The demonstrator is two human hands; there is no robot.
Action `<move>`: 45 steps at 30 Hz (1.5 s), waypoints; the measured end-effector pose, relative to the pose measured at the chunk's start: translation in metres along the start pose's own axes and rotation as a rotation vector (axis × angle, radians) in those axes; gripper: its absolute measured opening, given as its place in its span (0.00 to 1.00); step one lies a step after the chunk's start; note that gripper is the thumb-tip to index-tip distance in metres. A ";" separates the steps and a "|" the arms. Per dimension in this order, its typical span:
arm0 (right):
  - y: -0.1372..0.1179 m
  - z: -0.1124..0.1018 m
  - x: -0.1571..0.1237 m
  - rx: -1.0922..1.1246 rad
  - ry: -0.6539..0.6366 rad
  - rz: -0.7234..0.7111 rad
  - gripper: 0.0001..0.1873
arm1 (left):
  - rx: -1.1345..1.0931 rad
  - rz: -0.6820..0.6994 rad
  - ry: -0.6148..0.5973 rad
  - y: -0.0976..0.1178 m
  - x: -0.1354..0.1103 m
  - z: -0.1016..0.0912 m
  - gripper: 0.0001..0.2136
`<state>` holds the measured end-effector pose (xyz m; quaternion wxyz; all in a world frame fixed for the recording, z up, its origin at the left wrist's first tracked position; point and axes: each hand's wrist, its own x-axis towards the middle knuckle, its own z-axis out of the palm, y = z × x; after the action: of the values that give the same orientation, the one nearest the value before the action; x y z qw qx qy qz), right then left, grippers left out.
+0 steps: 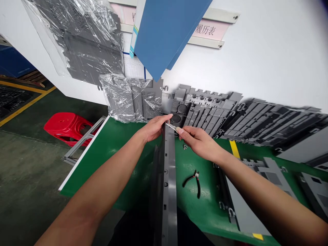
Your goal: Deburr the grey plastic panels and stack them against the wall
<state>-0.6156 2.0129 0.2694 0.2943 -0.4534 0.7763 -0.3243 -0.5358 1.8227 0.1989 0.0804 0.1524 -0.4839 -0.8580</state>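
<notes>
Hands were found close together at the far end of a grey panel (169, 191) stood on edge on the green table (120, 143) — not touching each other. Left hand (155, 128) was pinched on the panel's top edge, thumb and fingers closed on it. Right hand (198, 141) was clamped on a thin metal tool (171, 127), its tip laid at the panel edge just beside the left fingertips; tool type could not be told.

Surroundings, left to right — red stool (66, 126) laid on the floor, film-wrapped grey parts (128, 99) at the table's far edge, blue board (164, 34) above them, pliers (194, 180) laid flat on the table near the right wrist, stacks of grey moulded panels (205, 109) leaned against the white wall (269, 51).
</notes>
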 end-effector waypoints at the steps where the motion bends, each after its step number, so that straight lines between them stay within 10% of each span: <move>1: -0.001 0.000 0.002 -0.006 -0.003 -0.001 0.30 | -0.003 -0.001 0.002 -0.001 0.001 -0.001 0.20; 14: -0.001 0.027 0.033 0.353 0.055 0.260 0.31 | -0.027 0.037 -0.011 -0.002 0.003 -0.001 0.15; 23: 0.003 -0.001 -0.029 0.619 0.066 0.237 0.23 | 0.057 -0.007 0.027 0.002 -0.001 -0.001 0.22; 35: -0.018 0.039 -0.149 -0.008 -0.299 0.192 0.21 | 0.123 0.057 -0.054 -0.004 0.000 0.004 0.18; 45: -0.019 0.079 -0.189 -0.557 -0.153 -0.149 0.19 | 0.069 0.083 -0.052 -0.010 0.004 0.001 0.16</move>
<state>-0.4683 2.1561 0.2665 0.1916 -0.5958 0.7754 -0.0843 -0.5400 1.8273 0.1905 0.0977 0.1124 -0.5210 -0.8404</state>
